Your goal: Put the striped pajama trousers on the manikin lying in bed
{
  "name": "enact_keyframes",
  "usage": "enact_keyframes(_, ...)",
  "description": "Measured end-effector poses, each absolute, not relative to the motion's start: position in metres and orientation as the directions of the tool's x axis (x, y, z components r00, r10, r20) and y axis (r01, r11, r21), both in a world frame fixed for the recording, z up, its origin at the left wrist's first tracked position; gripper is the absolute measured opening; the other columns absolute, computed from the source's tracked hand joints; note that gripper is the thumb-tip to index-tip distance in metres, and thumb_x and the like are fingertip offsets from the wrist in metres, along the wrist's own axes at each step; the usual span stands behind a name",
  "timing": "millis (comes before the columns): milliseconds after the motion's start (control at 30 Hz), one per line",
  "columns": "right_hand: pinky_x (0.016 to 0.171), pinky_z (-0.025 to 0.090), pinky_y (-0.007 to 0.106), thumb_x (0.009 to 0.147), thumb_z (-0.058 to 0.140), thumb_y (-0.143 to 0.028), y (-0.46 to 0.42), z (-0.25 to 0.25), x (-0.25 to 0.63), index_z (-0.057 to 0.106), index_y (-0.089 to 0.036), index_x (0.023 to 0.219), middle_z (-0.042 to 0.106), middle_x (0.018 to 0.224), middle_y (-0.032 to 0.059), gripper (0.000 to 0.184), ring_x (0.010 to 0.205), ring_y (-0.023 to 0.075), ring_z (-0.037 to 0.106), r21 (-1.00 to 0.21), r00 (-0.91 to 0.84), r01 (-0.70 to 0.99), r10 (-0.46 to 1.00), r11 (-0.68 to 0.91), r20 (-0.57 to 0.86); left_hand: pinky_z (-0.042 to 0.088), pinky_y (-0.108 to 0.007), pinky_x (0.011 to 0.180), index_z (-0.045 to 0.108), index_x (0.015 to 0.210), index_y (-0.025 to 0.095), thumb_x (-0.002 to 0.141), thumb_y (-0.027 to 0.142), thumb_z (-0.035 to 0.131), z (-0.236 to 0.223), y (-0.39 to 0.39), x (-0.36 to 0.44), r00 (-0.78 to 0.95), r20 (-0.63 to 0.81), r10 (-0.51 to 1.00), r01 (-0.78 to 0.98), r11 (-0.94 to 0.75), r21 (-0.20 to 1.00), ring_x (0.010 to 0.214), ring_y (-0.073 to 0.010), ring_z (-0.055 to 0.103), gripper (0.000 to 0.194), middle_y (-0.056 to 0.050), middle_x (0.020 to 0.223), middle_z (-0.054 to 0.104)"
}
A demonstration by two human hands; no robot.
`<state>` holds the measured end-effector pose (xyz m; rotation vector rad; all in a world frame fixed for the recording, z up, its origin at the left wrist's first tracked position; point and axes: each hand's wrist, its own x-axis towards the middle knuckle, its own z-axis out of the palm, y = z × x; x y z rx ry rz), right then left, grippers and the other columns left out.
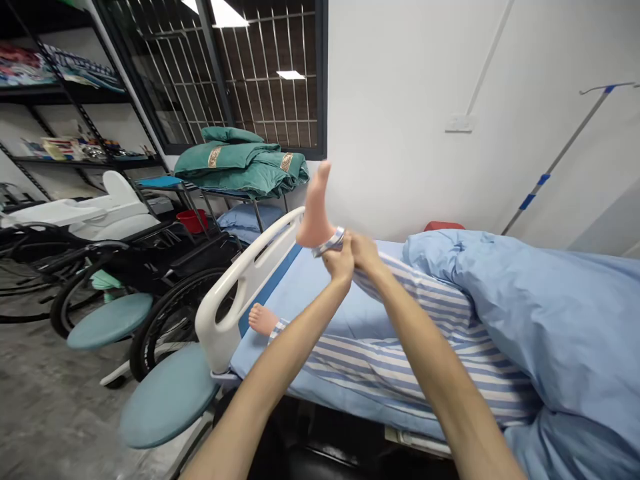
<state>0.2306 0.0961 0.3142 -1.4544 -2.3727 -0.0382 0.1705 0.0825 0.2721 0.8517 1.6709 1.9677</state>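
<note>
Above the bed, my left hand (341,260) is wrapped round the lower leg of a mannequin, just by the trouser cuff at the ankle. My right hand (364,251) closes round the same leg, right beside the left one. The leg's smooth, plastic-looking foot (316,207) points upward, raised off the mattress. Blue-and-white striped trousers (415,283) cover both legs. The other foot (263,319) rests on the light blue sheet (360,317) close to the white footboard (220,333). A blue quilt (550,300) hides the upper body.
Left of the bed stand a wheelchair (150,333) and round blue-green stools (170,397). Folded green bedding (245,163) lies on a rack under the barred window (270,73). A drip pole (560,160) leans at the right by the wall.
</note>
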Motion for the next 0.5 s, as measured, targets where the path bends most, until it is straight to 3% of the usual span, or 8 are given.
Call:
enact_keyframes(133, 0.085, 0.048, 0.034, 0.095, 0.052, -0.047, 0.107, 0.359, 0.296, 0.055, -0.012, 0.128, 0.072, 0.113, 0.0200, 0.048, 0.105, 0.0309, 0.067, -0.234, -0.279, 0.864, 0.809, 0.447, 0.517, 0.055, -0.036, 0.095, 0.068, 0.087, 0.014, 0.079, 0.055, 0.071, 0.339, 0.079, 0.227, -0.622, 0.389, 0.679, 0.198, -0.345, 0.918, 0.106, -0.0274, 0.071, 0.042, -0.014, 0.096, 0.075)
enact_keyframes(267, 0.087, 0.049, 0.040, 0.099, 0.039, -0.047, 0.116, 0.379, 0.332, 0.050, -0.012, 0.133, 0.069, 0.116, 0.0179, 0.049, 0.107, 0.0315, 0.065, -0.220, -0.267, 0.843, 0.738, 0.490, 0.620, 0.054, -0.039, 0.099, 0.068, 0.090, 0.014, 0.078, 0.053, 0.073, 0.371, 0.074, 0.258, -0.589, 0.464, 0.662, 0.253, -0.395, 0.883, 0.110, -0.0277, 0.069, 0.041, -0.012, 0.102, 0.074)
enact_keyframes(500, 0.082, 0.050, 0.038, 0.097, 0.046, -0.047, 0.107, 0.366, 0.306, 0.048, -0.017, 0.132, 0.072, 0.105, 0.0145, 0.047, 0.099, 0.0315, 0.068, -0.257, -0.237, 0.873, 0.821, 0.415, 0.520, 0.056, -0.035, 0.096, 0.069, 0.096, 0.014, 0.080, 0.051, 0.071, 0.346, 0.083, 0.234, -0.594, 0.450, 0.667, 0.250, -0.379, 0.891, 0.108, -0.0258, 0.070, 0.040, -0.011, 0.102, 0.075)
